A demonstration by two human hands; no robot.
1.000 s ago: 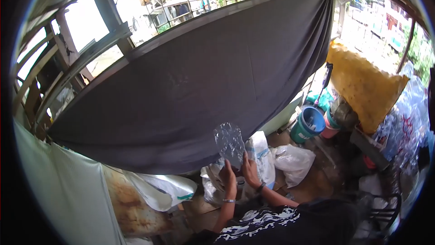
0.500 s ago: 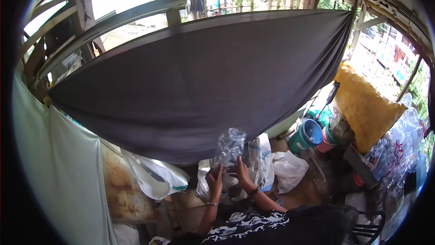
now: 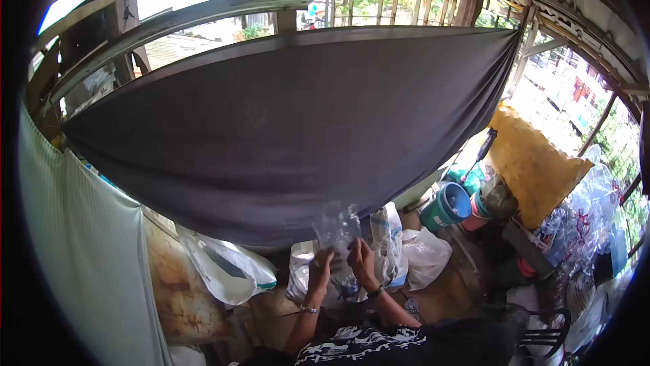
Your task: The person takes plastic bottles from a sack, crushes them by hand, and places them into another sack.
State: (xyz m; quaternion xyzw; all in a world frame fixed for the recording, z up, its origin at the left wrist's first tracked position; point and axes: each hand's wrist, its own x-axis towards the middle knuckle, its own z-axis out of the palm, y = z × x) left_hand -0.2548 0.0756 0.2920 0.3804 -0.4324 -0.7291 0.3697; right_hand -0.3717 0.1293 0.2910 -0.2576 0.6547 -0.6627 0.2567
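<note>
A thin, crinkled clear plastic bag (image 3: 337, 225) stands up from my two hands, in front of the dark cloth. My left hand (image 3: 321, 272) is closed on its lower left side, a bracelet at the wrist. On the right side, my right hand (image 3: 363, 262) pinches the plastic with its fingers bent, a dark band at the wrist. Below and between the hands, something clear with a bluish part (image 3: 348, 291) shows, too blurred to name. White sacks (image 3: 387, 230) stand just behind my hands.
A large dark cloth (image 3: 291, 122) hangs across the front. To the right are a green bucket (image 3: 443, 209), a pinkish bucket (image 3: 476, 211), a yellow sheet (image 3: 535, 163) and a heap of clear plastic (image 3: 588, 210). A white bag (image 3: 426, 257) sits on the floor; a pale curtain (image 3: 88, 244) hangs left.
My hands have turned and closed in more on the clear plastic, which now looks more spread and see-through than the bunched shape before. The whole view has shifted slightly.
</note>
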